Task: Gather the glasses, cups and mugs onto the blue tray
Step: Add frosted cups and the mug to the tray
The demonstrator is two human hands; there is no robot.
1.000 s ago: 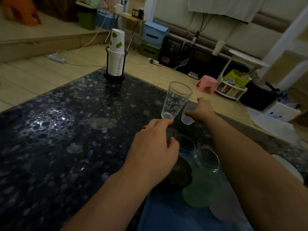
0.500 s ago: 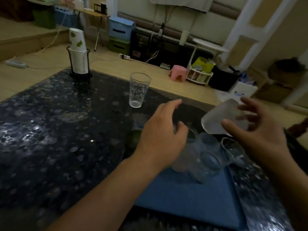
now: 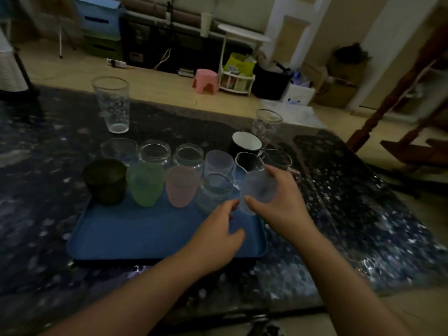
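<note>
The blue tray (image 3: 145, 236) lies on the dark speckled table and carries several cups in two rows: a dark bowl-like cup (image 3: 105, 180), a green cup (image 3: 145, 184), a pink cup (image 3: 181, 185) and clear glasses behind them. My right hand (image 3: 278, 202) grips a frosted plastic cup (image 3: 258, 190) over the tray's right end. Just left of it, my left hand (image 3: 218, 236) hovers over the tray with its fingers apart, holding nothing. A tall clear glass (image 3: 112, 104) stands on the table beyond the tray. A black mug (image 3: 244, 145) and a clear jar (image 3: 266, 124) stand at the tray's far right.
A holder of stacked paper cups (image 3: 9, 69) stands at the table's far left corner. Beyond the table are a wooden floor, a pink stool (image 3: 206, 81), storage boxes and a white rack. A wooden chair (image 3: 412, 117) stands to the right.
My right hand brought the frosted cup down from the air over the table's right side to the tray's right end. My left hand pulled back from the glasses toward me. The view swung right.
</note>
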